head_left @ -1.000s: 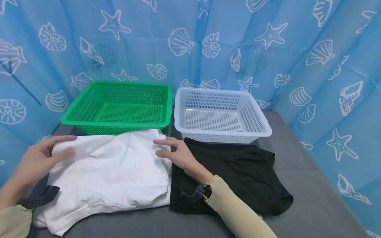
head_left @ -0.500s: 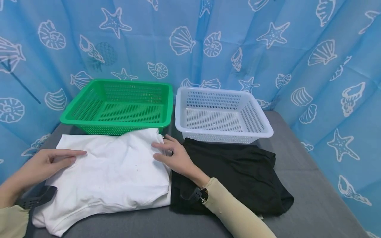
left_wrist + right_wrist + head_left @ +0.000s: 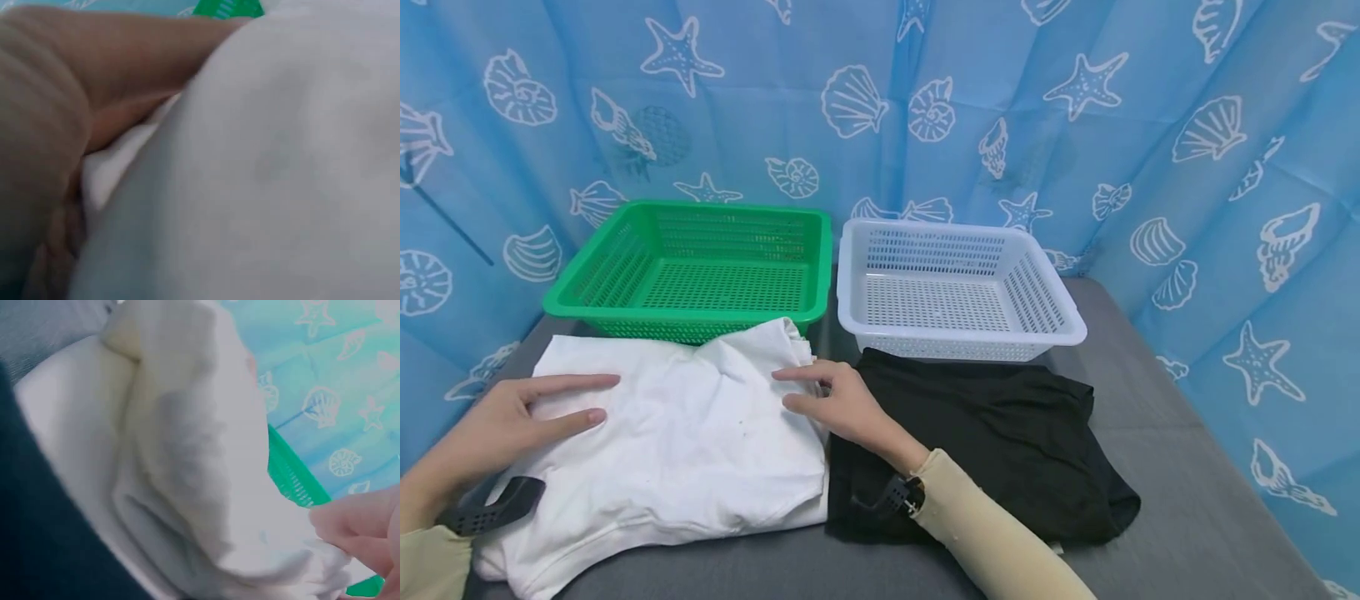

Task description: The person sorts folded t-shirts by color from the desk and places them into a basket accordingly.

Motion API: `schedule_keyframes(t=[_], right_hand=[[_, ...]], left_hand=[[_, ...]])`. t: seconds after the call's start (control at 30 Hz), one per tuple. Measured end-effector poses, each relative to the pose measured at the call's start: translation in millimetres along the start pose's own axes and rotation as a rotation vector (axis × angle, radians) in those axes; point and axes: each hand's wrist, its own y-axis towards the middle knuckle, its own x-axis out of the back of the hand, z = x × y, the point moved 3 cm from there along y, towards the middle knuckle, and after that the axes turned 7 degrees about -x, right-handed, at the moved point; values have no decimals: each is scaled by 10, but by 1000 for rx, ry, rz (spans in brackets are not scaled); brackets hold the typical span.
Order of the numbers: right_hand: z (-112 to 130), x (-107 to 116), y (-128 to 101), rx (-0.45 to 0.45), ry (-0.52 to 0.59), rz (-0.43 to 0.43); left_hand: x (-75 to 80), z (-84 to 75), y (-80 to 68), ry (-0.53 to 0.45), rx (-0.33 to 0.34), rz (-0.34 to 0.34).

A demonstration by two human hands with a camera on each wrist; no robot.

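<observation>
Left hand flat on the white garment, fingers straight and a little spread, pointing toward 3 o'clock, pressing near the cloth's left edge; gripping nothing. Right hand at the garment's right edge, fingers loosely extended toward 9 o'clock, fingertips touching the raised fold by the upper corner; no clear pinch to be seen. White garment spread across the left half of the desk, its far edge touching the green basket at 12 o'clock. Black garment lying just beside at 3 o'clock, edges meeting, under the right forearm. White basket beyond the black cloth at 1 o'clock, touching the green one. Open grey desk surface at 3 and 6 o'clock. Blue shell-printed curtain closing in behind and at both sides.
</observation>
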Motion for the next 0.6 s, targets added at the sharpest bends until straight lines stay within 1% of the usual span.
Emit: schedule_keyframes(t=[0.07,0.13,0.2,0.27,0.3,0.4,0.5,0.6], right_hand=[[31,10,-12,-41,44,24],[23,7,-7,-45,56,26],[29,-7,-6,-31,36,3],[62,-22,-19,0,-26,-39],[42,-43,-10,24,-70,-64],[126,-84,-40,78,-162,-111],[190,-120,-69,141,-207,-132],[228,-139,-92,196,-218,-142]], left_hand=[[7,-1,-1,22,8,-45],[8,19,4,25,32,-82],[3,33,9,23,54,-116],[-1,42,10,19,60,-146],[-5,47,10,13,58,-158],[-5,39,6,6,58,-183],[1,45,6,-6,73,-195],[11,51,11,-7,82,-208]])
